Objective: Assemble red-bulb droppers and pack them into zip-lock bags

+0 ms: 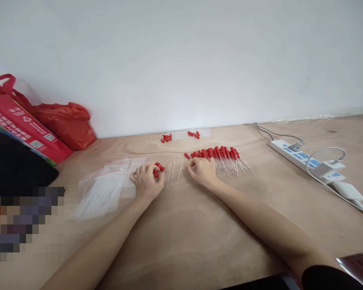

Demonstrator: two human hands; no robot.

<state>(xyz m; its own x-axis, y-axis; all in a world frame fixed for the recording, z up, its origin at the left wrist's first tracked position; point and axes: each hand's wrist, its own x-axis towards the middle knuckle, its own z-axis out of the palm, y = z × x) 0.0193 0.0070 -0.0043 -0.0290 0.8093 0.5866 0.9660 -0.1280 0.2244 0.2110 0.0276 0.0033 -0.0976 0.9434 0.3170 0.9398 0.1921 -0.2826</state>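
My left hand (149,182) is closed at a small pile of red rubber bulbs (159,166), with a bulb showing between its thumb and fingers. Just right of it lie several thin clear dropper tubes (171,174) without bulbs. My right hand (203,170) is pinched around a dropper whose red bulb (186,155) sticks out past the fingertips; most of its tube is hidden. Beside and partly behind that hand, a row of finished-looking droppers with red bulbs (220,155) lies side by side, tips toward me.
Clear zip bags (104,191) lie left. Near the wall are more bulbs (166,138) and a bag with tubes (179,135). A power strip (302,157) with cables and a white charger (347,190) lies right. A red plastic bag (65,123) and a red printed bag (33,129) stand at left.
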